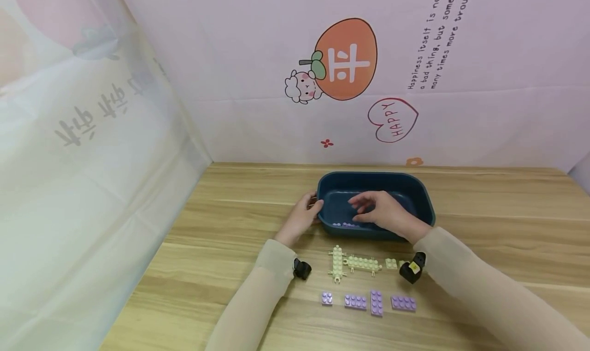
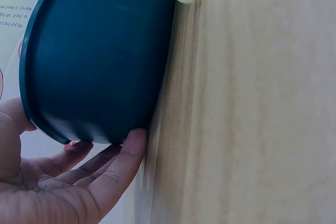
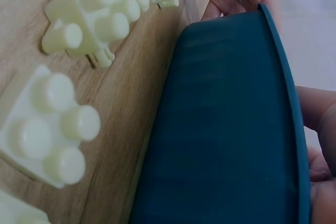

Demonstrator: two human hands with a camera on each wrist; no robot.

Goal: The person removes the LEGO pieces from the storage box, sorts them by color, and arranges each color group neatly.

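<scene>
A dark blue rectangular plastic bin (image 1: 373, 232) stands on the wooden table. My left hand (image 1: 306, 212) grips its left end, thumb at the rim and fingers along the outer wall; the left wrist view shows the fingertips (image 2: 137, 139) against the wall. My right hand (image 1: 380, 210) reaches inside the bin, its fingers loosely bent with a gap to the thumb and nothing visible between them. Several small purple pieces (image 1: 344, 225) lie in the bin near its front left. In the right wrist view the front wall (image 3: 226, 114) hides most of the right hand.
In front of the bin lie two long pale yellow studded pieces (image 1: 337, 264) (image 1: 363, 263) with side pegs, and small yellow bricks (image 1: 391, 263). Nearer me is a row of purple bricks (image 1: 356, 302). A printed cloth (image 1: 258, 120) hangs behind the table.
</scene>
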